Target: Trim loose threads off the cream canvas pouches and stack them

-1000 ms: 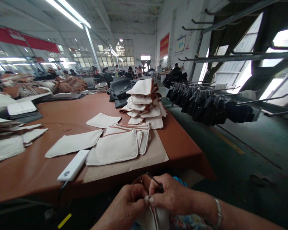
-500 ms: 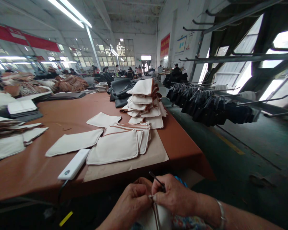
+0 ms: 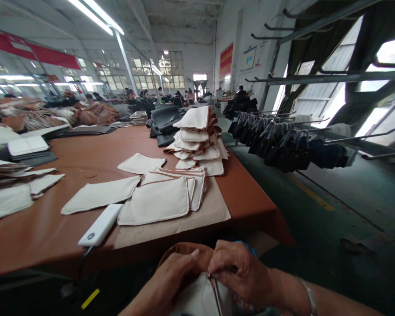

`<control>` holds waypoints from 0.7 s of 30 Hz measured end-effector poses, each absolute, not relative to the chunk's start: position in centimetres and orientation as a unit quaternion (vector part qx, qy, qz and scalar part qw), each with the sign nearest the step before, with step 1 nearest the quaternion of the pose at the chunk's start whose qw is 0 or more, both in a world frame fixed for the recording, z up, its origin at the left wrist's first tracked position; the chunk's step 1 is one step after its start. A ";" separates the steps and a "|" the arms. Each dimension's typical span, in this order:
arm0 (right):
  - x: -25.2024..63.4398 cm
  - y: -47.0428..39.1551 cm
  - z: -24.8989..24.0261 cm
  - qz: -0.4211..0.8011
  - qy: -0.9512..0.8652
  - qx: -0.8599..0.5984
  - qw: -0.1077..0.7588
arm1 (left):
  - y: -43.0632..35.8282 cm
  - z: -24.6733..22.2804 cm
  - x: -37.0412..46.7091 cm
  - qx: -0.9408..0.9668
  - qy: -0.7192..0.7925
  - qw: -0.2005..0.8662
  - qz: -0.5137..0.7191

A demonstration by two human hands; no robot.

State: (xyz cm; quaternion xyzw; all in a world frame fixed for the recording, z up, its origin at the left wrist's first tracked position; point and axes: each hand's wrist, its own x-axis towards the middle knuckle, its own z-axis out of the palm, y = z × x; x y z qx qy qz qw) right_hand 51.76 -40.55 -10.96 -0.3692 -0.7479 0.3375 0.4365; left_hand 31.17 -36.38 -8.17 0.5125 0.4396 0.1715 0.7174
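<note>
A white fabric piece (image 3: pixel 194 296) with a brown leather part (image 3: pixel 202 256) lies between my hands below the table's front edge. My left hand (image 3: pixel 173 276) is closed on its left side, thumb along the brown leather. Pinched at a seam or zipper-like strip near the top of the white fabric is my right hand (image 3: pixel 238 267); the dark tool seen in it earlier is mostly hidden now. Behind them, white pouches with brown edging (image 3: pixel 158 197) lie on brown paper (image 3: pixel 213 208) on the brown table (image 3: pixel 250 193).
A taller pile of white pouches (image 3: pixel 194 118) stands farther back beside black bags (image 3: pixel 164 123). A white device with a cable (image 3: pixel 100 226) lies near the front edge. More white pieces (image 3: pixel 9 202) are at left. Black bags hang on a rack (image 3: pixel 283 145) at right. People sit far behind.
My left hand has shifted and its thumb has lifted away from the seam. My right hand has turned, hiding the dark tool. More of the brown leather shows.
</note>
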 end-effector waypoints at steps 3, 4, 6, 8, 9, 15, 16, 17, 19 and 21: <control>52.3 -40.8 -11.5 0.252 -0.801 -0.340 0.422 | -36.4 -8.6 31.2 0.519 0.391 0.747 0.140; 52.4 -40.8 -11.6 0.223 -0.817 -0.338 0.411 | -36.3 -8.8 31.2 0.528 0.389 0.745 0.119; 52.5 -41.0 -12.0 0.169 -0.844 -0.337 0.381 | -36.1 -9.3 31.2 0.553 0.404 0.723 0.091; 52.5 -41.2 -12.4 0.137 -0.858 -0.336 0.363 | -36.1 -9.4 31.3 0.592 0.410 0.689 0.077; 52.5 -41.3 -12.5 0.137 -0.858 -0.331 0.368 | -36.1 -9.4 31.4 0.619 0.410 0.666 0.073; 53.2 -41.0 -10.9 0.477 -0.676 -0.405 0.389 | -36.5 -7.4 31.5 0.741 0.399 0.531 0.095; 53.4 -40.8 -10.3 0.522 -0.645 -0.416 0.373 | -36.6 -7.2 31.4 0.760 0.392 0.508 0.101; 53.6 -40.5 -9.7 0.545 -0.632 -0.420 0.357 | -36.7 -7.0 31.4 0.781 0.383 0.482 0.108; 53.7 -39.9 -8.7 0.551 -0.648 -0.413 0.324 | -36.7 -7.0 31.3 0.820 0.356 0.432 0.118; 53.5 -39.5 -7.9 0.538 -0.679 -0.407 0.290 | -36.6 -7.4 31.3 0.850 0.334 0.387 0.124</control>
